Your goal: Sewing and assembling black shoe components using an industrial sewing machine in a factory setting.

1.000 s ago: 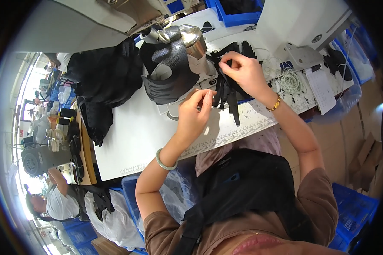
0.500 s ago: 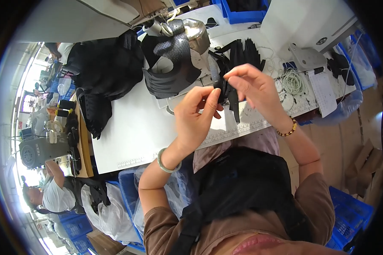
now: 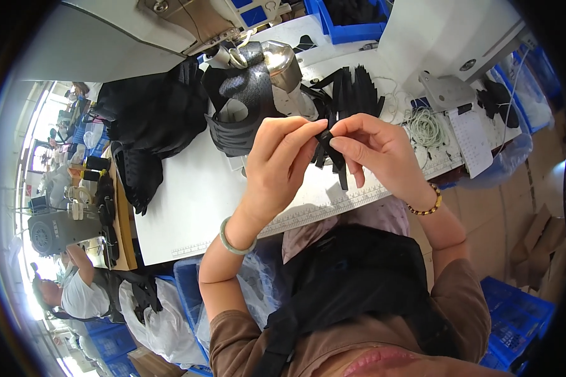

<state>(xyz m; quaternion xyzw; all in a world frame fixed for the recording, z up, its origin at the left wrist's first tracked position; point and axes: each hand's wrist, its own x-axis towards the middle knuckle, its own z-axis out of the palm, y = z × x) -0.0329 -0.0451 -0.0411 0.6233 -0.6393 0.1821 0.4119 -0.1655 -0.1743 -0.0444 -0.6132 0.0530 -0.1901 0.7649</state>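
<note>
My left hand and my right hand are raised above the white table, fingertips meeting on a short black strap piece. Both hands pinch it; its loose end hangs down between them. Behind the hands a pile of black straps lies on the table. A black fabric piece sits under the sewing machine head.
A heap of black fabric lies at the table's left. A coil of white cord and a paper sheet lie to the right. Blue bins stand on the floor. Another person works at lower left.
Both hands have lifted away from the strap pile and come toward me, closing together on one black strap piece.
</note>
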